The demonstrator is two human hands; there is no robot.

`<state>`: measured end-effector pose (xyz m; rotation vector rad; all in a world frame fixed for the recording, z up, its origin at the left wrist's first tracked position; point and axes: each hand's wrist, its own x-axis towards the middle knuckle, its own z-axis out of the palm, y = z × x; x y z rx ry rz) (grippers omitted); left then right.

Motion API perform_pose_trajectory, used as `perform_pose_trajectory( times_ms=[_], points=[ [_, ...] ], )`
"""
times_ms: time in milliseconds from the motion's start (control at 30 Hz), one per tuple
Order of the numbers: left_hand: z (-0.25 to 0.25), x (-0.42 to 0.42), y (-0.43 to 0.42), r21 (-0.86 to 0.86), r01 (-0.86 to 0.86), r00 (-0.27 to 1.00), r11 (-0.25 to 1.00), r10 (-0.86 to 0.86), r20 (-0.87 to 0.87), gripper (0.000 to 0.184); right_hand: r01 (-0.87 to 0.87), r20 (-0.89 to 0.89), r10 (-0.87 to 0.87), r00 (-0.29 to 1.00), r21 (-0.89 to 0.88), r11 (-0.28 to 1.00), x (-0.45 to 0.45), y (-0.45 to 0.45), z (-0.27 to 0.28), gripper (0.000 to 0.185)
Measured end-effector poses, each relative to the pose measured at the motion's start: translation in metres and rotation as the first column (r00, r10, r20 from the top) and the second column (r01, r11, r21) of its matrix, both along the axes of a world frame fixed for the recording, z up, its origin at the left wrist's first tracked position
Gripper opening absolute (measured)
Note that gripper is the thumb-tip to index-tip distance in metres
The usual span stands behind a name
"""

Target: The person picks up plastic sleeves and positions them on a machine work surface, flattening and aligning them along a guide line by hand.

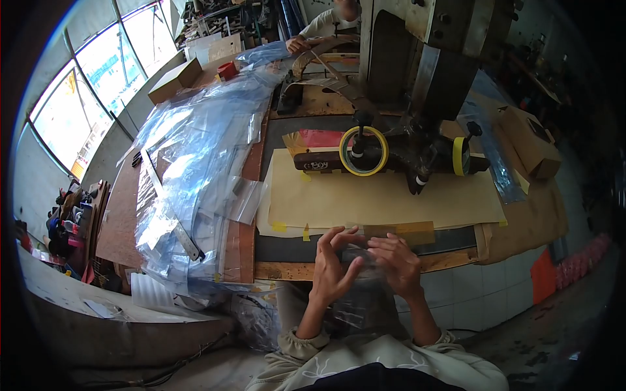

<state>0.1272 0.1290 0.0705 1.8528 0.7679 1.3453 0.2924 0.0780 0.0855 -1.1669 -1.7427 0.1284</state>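
My left grip (334, 266) and right grip (398, 264), fingers bent, face each other at the tabletop's (450, 260) front edge, in the head view, with what looks like clear film (360, 253) between them; how tightly they close, I can't make out. Beyond, a dark bar (319, 161) lies across tan sheets (378, 203), probably weighting them, while a tape roll (385, 151) hangs on the press (443, 78), likely for easy reach.

Plastic bags (202, 150) left of paper sheets (378, 203)
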Motion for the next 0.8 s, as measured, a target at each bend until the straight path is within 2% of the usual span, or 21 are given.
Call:
perform_pose_trajectory(
  times_ms=[67, 167, 267, 367, 567, 800],
  points=[
    [0.0, -0.002, 0.002, -0.002, 0.071, 0.997, 0.997, -0.071, 0.006, 0.066, -0.011, -0.086, 0.014, 0.996, 0.033, 0.999, 0.003, -0.002, -0.002, 0.015],
    [0.005, -0.007, 0.005, 0.014, 0.13, 0.986, 0.991, -0.127, -0.11, 0.074, 0.021, -0.198, -0.02, 0.98, 0.006, 1.0, 0.004, -0.007, -0.004, 0.016],
    [0.019, -0.009, 0.001, 0.016, 0.132, 0.942, 0.991, -0.12, -0.313, 0.074, 0.077, -0.225, -0.083, 0.971, -0.037, 0.996, 0.008, -0.005, -0.015, 0.017],
    [0.015, -0.006, 0.003, 0.054, 0.115, 0.919, 0.992, -0.086, -0.386, 0.074, 0.095, -0.245, -0.104, 0.964, -0.049, 0.994, 0.008, -0.004, -0.016, 0.017],
    [0.017, -0.002, 0.002, 0.108, 0.092, 0.879, 0.99, -0.029, -0.477, 0.082, 0.146, -0.241, -0.17, 0.955, -0.111, 0.983, 0.006, -0.003, -0.012, 0.015],
    [0.008, 0.005, -0.002, 0.163, -0.012, 0.86, 0.987, 0.093, -0.501, 0.085, 0.196, -0.276, -0.242, 0.93, -0.186, 0.963, 0.006, 0.0, -0.012, 0.014]
  ],
)
